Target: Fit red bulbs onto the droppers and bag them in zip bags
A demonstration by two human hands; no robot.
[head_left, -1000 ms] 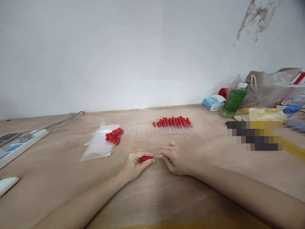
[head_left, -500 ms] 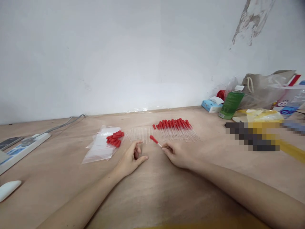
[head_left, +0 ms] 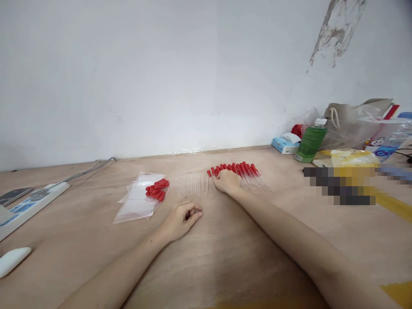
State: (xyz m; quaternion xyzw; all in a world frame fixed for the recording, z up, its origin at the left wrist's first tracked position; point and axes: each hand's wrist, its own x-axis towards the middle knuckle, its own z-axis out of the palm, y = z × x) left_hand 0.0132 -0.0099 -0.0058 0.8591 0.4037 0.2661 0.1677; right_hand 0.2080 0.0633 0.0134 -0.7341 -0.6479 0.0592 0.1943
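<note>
My right hand [head_left: 227, 182] reaches over the left part of a row of droppers [head_left: 247, 171] with red bulbs and clear stems. Its fingers are closed on a dropper at the row, most of which they hide. Lower down, my left hand [head_left: 184, 218] rests on the table, fingers curled in and thumb close to the forefinger; nothing shows between them. Just beyond it lies a row of bare clear tubes [head_left: 189, 185]. Loose red rubber bulbs [head_left: 157, 189] are heaped on clear plastic bags [head_left: 137, 208] to the left.
On the left stand a white power strip [head_left: 41, 204] with a grey cable and a white mouse-like object [head_left: 14, 261]. At the back right are a tissue pack [head_left: 285, 145], a green bottle [head_left: 310, 141] and bags. A blurred-out dark patch [head_left: 337, 184] lies before them.
My right hand has carried the dropper forward to the red-bulbed row. My left hand has drawn its thumb and fingers closer together and shifted slightly nearer me.
</note>
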